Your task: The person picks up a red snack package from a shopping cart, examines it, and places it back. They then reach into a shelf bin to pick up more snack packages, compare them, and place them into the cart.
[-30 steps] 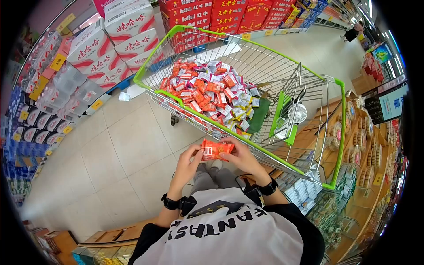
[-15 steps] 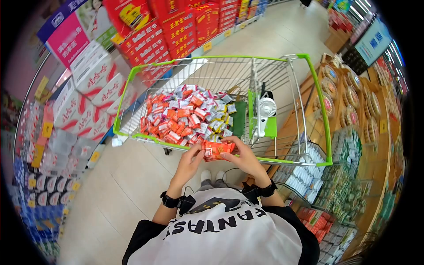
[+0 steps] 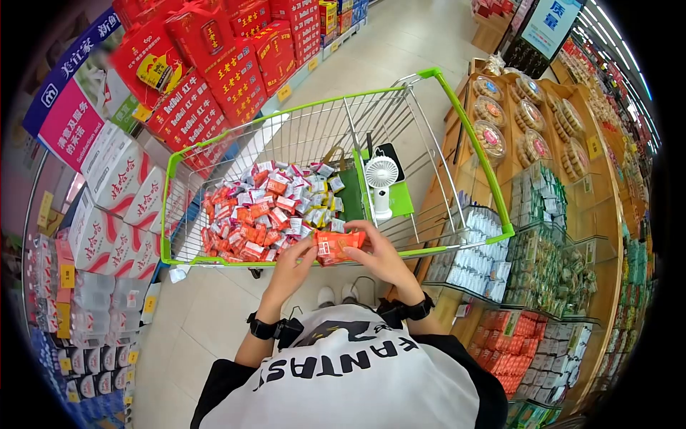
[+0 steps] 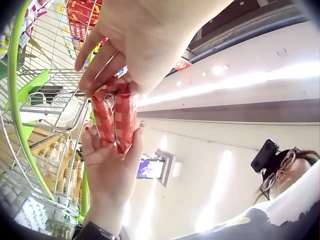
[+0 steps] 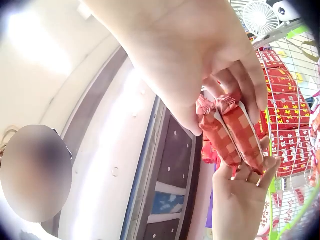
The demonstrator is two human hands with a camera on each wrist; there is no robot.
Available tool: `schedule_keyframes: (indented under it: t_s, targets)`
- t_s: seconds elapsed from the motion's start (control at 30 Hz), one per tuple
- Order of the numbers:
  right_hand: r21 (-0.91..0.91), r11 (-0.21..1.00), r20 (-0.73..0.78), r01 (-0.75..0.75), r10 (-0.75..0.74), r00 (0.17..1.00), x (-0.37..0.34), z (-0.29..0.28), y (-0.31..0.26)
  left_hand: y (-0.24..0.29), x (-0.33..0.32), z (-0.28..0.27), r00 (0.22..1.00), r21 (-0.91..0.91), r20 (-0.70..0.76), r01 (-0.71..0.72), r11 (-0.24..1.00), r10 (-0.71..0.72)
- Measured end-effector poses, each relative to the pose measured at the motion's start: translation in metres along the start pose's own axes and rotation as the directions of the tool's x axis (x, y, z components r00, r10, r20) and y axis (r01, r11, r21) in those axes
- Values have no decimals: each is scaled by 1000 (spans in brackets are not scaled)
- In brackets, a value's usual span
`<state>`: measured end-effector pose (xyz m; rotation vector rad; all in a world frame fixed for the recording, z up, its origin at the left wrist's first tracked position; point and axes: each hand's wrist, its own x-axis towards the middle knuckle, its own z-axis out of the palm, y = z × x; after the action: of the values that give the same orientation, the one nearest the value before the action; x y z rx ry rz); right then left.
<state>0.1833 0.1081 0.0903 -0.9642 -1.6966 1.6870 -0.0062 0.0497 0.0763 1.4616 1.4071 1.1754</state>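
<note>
Two red-orange snack packets (image 3: 334,247) lie side by side between my hands, above the near rim of the shopping cart (image 3: 336,260) in the head view. My left hand (image 3: 289,273) pinches one end of them; my right hand (image 3: 384,257) grips the other end. Both wrist views show the packets' checked wrappers and crimped ends, with fingertips at each end. Beyond my hands, a pile of small orange, white and yellow packets (image 3: 266,214) fills the cart's left part.
A white handheld fan (image 3: 381,174), a dark phone (image 3: 391,161) and a green bag (image 3: 351,194) lie in the cart's right part. Wooden shelves (image 3: 550,136) with round tubs run along the right. Stacked red drink boxes (image 3: 236,86) and white cartons (image 3: 118,193) line the left.
The head view has turned, and the cart appears further left, with its near rim now behind my hands. Both hands keep hold of the packets, barely shifted left in view.
</note>
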Motion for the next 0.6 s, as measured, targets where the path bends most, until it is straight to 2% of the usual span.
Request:
schedule_keyframes:
  t_s: [0.07, 0.13, 0.2, 0.27, 0.43, 0.53, 0.6]
  targets:
    - [36, 999, 28, -3, 2, 1000, 5, 6, 1, 2, -6, -8, 997, 67, -3, 71, 995, -71]
    - [70, 998, 68, -10, 5, 998, 9, 12, 2, -1, -12, -13, 998, 62, -34, 60, 996, -58]
    - [-77, 997, 109, 20, -12, 994, 10, 17, 0, -3, -20, -17, 996, 56, -68, 52, 997, -48]
    - [-79, 997, 143, 3, 8, 990, 10, 22, -4, -6, -28, -20, 990, 10, -73, 122, 993, -121]
    - [-78, 995, 193, -68, 82, 978, 14, 29, 5, -12, -37, -26, 985, -66, -84, 145, 987, -151]
    - [-86, 996, 186, -39, 54, 981, 19, 36, 12, -13, -40, -27, 982, -63, -137, 119, 991, -127]
    - [15, 999, 122, -42, 40, 992, 22, 42, 12, -14, -43, -29, 979, -53, -177, 90, 994, -99]
